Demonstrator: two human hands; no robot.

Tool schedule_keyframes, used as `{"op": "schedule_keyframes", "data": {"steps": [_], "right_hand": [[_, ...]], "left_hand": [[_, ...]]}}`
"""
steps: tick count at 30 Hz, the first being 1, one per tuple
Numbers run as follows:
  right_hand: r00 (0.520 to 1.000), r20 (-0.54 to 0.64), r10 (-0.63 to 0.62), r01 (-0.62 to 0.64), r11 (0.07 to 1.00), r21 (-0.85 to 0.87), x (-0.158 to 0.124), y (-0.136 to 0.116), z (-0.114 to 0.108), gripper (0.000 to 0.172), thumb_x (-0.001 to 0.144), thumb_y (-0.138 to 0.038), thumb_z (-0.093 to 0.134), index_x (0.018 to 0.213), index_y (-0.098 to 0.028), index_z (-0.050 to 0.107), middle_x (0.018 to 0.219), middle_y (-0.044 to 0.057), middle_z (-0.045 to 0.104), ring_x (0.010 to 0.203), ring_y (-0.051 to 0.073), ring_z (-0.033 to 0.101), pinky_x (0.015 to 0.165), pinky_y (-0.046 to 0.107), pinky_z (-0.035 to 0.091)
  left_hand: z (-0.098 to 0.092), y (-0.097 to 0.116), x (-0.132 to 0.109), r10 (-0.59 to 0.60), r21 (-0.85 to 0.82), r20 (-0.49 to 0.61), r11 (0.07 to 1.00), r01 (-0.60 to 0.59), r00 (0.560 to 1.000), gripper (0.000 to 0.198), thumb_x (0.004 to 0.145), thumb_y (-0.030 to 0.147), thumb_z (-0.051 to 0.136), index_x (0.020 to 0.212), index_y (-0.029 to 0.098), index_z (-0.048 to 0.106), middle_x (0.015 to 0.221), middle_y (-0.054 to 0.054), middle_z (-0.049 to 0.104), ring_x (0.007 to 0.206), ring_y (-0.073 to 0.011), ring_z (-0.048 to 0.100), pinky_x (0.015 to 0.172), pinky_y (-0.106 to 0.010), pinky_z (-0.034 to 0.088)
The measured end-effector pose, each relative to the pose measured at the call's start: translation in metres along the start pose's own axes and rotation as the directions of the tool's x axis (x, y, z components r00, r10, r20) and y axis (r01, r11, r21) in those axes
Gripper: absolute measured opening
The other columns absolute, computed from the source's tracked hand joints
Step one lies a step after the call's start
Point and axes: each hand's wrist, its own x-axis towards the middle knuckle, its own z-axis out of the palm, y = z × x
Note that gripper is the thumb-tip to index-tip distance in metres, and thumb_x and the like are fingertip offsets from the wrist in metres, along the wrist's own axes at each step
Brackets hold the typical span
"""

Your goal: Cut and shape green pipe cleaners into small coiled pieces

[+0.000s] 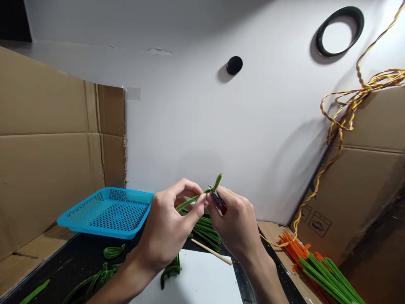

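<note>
Left hand [167, 226] holds one green stem [190, 201]; right hand [236, 217], one tool [217, 199].

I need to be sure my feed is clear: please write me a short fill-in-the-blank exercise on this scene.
The left hand holds a fuzzy strip coloured ____.
The metal tool is in the ____ hand.
The perforated basket is coloured ____.

Missing words: green; right; blue.
</note>
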Motion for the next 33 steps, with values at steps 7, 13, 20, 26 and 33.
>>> {"op": "schedule_keyframes", "data": {"steps": [7, 13, 20, 26, 33], "right_hand": [[0.995, 0.099, 0.012, -0.029, 0.985, 0.171, 0.001, -0.008, -0.006, 0.038, 0.107, -0.034, 0.048, 0.073, -0.015, 0.045, 0.064, -0.004, 0.044, 0.059, 0.006, 0.031, 0.057, 0.02, 0.023], [0.999, -0.052, -0.011, 0.019, 0.987, 0.157, -0.002, -0.002, -0.009, 0.018, 0.106, -0.03, 0.054, 0.115, -0.022, 0.067, 0.091, 0.0, 0.066, 0.072, 0.007, 0.051, 0.066, 0.019, 0.035], [0.983, -0.024, -0.185, 0.183, 0.937, 0.297, -0.003, 0.0, -0.013, 0.02, 0.102, -0.024, 0.064, 0.122, -0.026, 0.067, 0.09, -0.003, 0.064, 0.074, 0.006, 0.051, 0.061, 0.017, 0.038], [0.96, -0.157, -0.233, 0.278, 0.869, 0.409, -0.001, -0.009, -0.019, 0.012, 0.104, -0.016, 0.059, 0.095, -0.017, 0.066, 0.078, -0.003, 0.057, 0.068, 0.004, 0.045, 0.063, 0.019, 0.038], [0.987, -0.109, -0.121, 0.161, 0.815, 0.556, -0.002, -0.008, -0.028, 0.014, 0.104, -0.02, 0.059, 0.104, -0.02, 0.073, 0.084, -0.001, 0.066, 0.07, 0.004, 0.058, 0.058, 0.018, 0.041]], "left_hand": [[-0.003, -0.006, 0.003, 0.144, 0.26, -0.09, 0.959, -0.116, 0.985, 0.018, 0.095, 0.038, 0.068, 0.094, 0.019, 0.067, 0.088, 0.0, 0.073, 0.077, -0.0073, 0.069, 0.065, -0.013, 0.051], [-0.007, -0.007, 0.007, 0.139, 0.44, -0.095, 0.894, -0.084, 0.986, 0.017, 0.098, 0.038, 0.059, 0.092, 0.024, 0.067, 0.086, 0.007, 0.073, 0.075, -0.0058, 0.069, 0.062, -0.018, 0.044], [-0.007, -0.008, 0.011, 0.028, 0.589, -0.044, 0.808, 0.003, 0.999, 0.017, 0.098, 0.04, 0.055, 0.093, 0.025, 0.061, 0.076, 0.008, 0.067, 0.058, -0.0058, 0.05, 0.059, -0.023, 0.035], [-0.009, -0.007, 0.01, -0.063, 0.409, 0.022, 0.911, 0.048, 0.998, 0.031, 0.103, 0.053, 0.047, 0.109, 0.026, 0.062, 0.087, 0.005, 0.073, 0.063, -0.0062, 0.06, 0.06, -0.02, 0.045], [-0.007, -0.001, 0.007, -0.094, 0.017, 0.204, 0.996, 0.092, 0.974, 0.045, 0.102, 0.064, 0.048, 0.111, 0.022, 0.061, 0.077, 0.003, 0.069, 0.053, -0.0046, 0.058, 0.047, -0.014, 0.042]]}}
